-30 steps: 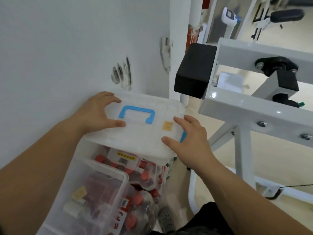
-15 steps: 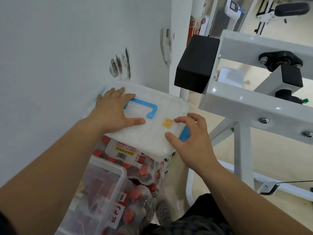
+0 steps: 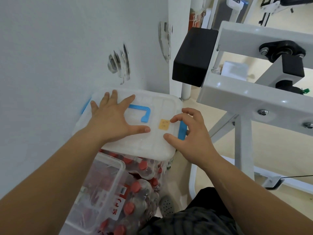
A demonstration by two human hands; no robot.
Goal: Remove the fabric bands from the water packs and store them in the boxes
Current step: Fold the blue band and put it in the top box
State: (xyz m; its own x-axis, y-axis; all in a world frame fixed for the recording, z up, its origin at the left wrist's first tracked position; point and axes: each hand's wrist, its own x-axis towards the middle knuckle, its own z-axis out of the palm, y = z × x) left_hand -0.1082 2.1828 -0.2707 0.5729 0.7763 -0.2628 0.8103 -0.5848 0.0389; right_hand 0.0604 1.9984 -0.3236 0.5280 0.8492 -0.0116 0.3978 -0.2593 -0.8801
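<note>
- Head view, the only feed I get. The left hand (image 3: 111, 122) lies flat on the lid of the white box (image 3: 144, 146), fingers straight and spread wide, gripping nothing.
- Its fingertips reach the far edge of the lid, and the thumb points across toward the other hand.
- The blue handle (image 3: 144, 114) pokes out just beside the index finger; the palm covers part of it.
- The right hand (image 3: 191, 138) is at the near right corner of the lid, fingers half curled like a claw.
- Its index tip sits just beside the yellow sticker (image 3: 164, 124), and its thumb tip rests on the lid.
- The blue latch (image 3: 182, 131) shows between that thumb and index. I can't tell if the other fingers touch it, but nothing looks pinched.
- The water packs (image 3: 140, 189), red caps in plastic wrap, are under the box, on the wrist side of both hands.
- An open clear box (image 3: 108, 175) sits beside the packs, below the left forearm.
- Beyond the right hand's knuckles stands a white metal frame (image 3: 254, 99) with a black pad (image 3: 194, 56).
- Past the left fingertips is a scuffed wall (image 3: 120, 63).
</note>
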